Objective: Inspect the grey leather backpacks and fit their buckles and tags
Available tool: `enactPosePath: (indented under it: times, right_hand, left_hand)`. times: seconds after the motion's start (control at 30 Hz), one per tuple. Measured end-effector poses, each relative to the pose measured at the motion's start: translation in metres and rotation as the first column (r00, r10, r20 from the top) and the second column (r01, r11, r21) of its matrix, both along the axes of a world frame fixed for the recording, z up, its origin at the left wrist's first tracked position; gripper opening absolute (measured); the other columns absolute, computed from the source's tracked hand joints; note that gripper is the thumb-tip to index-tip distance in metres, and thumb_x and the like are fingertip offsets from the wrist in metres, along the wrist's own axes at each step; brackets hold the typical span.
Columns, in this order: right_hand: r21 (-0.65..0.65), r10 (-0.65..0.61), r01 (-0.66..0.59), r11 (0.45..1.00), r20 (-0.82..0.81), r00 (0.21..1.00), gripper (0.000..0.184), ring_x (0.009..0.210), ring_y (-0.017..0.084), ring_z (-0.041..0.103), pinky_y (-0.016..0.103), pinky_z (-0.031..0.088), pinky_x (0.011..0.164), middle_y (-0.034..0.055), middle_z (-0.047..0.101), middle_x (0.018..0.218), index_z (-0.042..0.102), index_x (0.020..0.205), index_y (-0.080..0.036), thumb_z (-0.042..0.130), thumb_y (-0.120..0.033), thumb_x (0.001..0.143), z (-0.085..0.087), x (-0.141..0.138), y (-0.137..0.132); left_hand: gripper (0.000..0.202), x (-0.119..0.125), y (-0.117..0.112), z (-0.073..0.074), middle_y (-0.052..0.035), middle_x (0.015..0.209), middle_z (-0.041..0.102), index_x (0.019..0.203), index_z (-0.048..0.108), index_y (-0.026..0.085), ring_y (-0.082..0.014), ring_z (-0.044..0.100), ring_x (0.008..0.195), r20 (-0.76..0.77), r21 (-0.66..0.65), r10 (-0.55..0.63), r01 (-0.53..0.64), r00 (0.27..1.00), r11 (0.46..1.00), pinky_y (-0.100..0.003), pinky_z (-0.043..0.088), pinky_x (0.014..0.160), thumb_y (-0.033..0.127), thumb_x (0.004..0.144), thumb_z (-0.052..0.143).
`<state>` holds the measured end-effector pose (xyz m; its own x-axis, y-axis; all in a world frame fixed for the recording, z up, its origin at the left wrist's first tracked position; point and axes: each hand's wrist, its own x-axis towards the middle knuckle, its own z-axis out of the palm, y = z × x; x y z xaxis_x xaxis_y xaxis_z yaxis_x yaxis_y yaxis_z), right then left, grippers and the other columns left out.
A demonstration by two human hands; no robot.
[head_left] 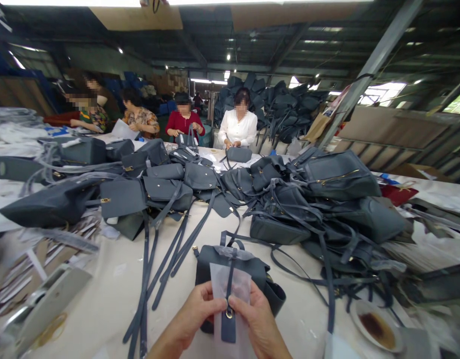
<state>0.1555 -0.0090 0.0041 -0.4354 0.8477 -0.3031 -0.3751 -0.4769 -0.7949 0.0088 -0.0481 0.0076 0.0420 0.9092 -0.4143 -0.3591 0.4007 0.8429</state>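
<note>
A dark blue-grey handbag (207, 262) sits on the table in front of me, with a narrow strap (229, 330) hanging down its front. Behind that strap lies a translucent white sheet (219, 279). My left hand (198, 311) pinches the strap and the sheet from the left, thumb at the gold ring (229, 314). From the other side my right hand (257, 314) does the same, its thumb almost meeting the left one. Both hands are closed, with most fingers hidden behind the sheet. Clear wrapping (233, 253) covers the bag's top handle.
Piled dark bags (166, 192) spread across the table (110, 284), their straps (175, 244) trailing toward me. More bags (338, 174) heap up at right, above a dish of brown stuff (377, 326). Several co-workers, one in a white shirt (237, 124), work along the far side.
</note>
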Motion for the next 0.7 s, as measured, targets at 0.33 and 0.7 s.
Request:
enactPosePath:
  times: [0.33,0.7]
  right_hand:
    - [0.033,-0.03,0.025,0.999,0.148,0.989,0.068,0.09,0.025,0.068,0.035,0.051,0.084,0.0063,0.076,0.1,0.058,0.12,-0.017,0.084,-0.025,0.057,0.012,0.001,0.0]
    - [0.026,-0.033,0.029,0.999,0.181,0.983,0.081,0.096,0.025,0.066,0.033,0.051,0.084,0.0061,0.073,0.108,0.052,0.129,-0.019,0.085,-0.021,0.056,0.006,0.01,0.0]
  left_hand:
    - [0.04,-0.009,-0.016,-0.002,-0.0006,0.053,0.061,0.074,0.065,0.014,-0.0106,0.054,0.045,0.27,-0.025,0.094,-0.091,0.958,0.996,-0.02,0.04,0.048,0.053,0.073,0.07]
    - [0.027,0.011,0.022,0.005,-0.0022,0.053,0.062,0.065,0.071,0.008,-0.009,0.048,0.043,0.08,-0.073,0.04,-0.034,0.996,0.997,-0.02,0.033,0.045,0.031,0.055,0.083]
